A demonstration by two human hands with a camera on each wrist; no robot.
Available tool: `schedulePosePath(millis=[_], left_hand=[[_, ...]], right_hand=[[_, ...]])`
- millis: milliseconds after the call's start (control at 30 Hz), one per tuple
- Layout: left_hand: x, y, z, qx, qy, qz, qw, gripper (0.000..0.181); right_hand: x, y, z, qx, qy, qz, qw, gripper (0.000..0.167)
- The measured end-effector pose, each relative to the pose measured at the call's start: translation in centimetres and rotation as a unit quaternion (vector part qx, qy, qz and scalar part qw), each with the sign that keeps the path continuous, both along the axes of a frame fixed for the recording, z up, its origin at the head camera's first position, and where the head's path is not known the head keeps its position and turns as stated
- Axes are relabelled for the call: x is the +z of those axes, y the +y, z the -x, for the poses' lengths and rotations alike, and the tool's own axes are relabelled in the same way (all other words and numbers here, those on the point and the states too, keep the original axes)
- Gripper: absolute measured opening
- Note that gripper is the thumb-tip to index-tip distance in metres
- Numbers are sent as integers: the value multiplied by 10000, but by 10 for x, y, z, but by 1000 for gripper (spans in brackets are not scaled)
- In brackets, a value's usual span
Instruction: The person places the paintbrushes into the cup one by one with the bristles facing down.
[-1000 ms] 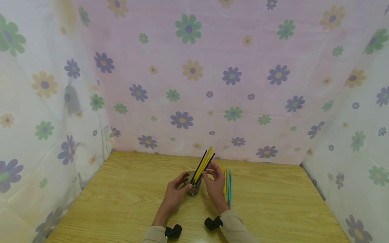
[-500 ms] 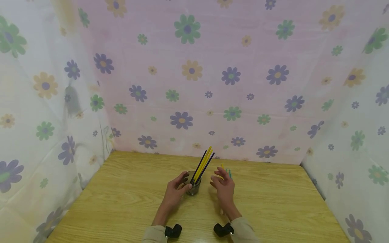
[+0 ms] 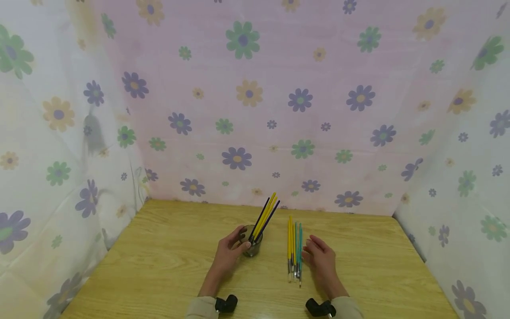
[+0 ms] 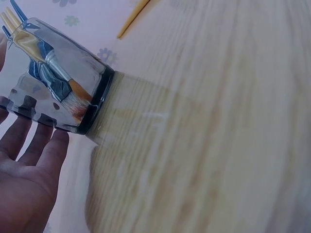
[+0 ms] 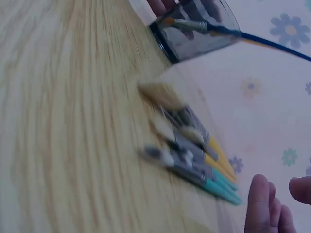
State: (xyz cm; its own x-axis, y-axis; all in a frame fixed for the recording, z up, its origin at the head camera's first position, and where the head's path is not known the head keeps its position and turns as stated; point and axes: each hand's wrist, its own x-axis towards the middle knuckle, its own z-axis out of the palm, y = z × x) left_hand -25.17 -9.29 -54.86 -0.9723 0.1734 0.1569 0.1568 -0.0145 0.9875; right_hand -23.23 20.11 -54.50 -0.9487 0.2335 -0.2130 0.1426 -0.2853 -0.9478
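On the table (image 3: pixel 159 248), one glass (image 3: pixel 255 249) — left hand (image 3: pixel 228 254) round it — holds four brushes (image 3: pixel 264 218).

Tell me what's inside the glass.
Paintbrushes stand heads-down and tilted in the glass, yellow and dark blue handles poking out. Some heads are covered by others, so their number cannot be told.

- Paintbrushes (image 5: pixel 189 148) with yellow and blue-green handles lie together on the wooden table (image 5: pixel 73 121).
- A see-through glass (image 5: pixel 197 47) stands on their yellow side, with a blue brush (image 5: pixel 272 42) leaning in it.
- The left hand (image 5: pixel 159 7) holds the glass, across from the paintbrushes.
- The right hand (image 5: pixel 267 208) is near their handles, thumb apart from fingers.
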Motion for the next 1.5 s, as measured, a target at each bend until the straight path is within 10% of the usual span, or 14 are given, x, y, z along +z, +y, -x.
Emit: schedulePosePath(millis=[500, 900, 1500], left_hand=[[1, -3, 5, -7, -32, 9, 10000, 65], [0, -2, 4, 25, -58, 26, 10000, 67], [0, 0, 3, 56, 24, 53, 10000, 64]], right_hand=[[4, 23, 7, 646, -366, -863, 9935, 47], [10, 12, 12, 665, -206, -2996, 9515, 39], [7, 12, 11, 448, -36, -3439, 9379, 36]])
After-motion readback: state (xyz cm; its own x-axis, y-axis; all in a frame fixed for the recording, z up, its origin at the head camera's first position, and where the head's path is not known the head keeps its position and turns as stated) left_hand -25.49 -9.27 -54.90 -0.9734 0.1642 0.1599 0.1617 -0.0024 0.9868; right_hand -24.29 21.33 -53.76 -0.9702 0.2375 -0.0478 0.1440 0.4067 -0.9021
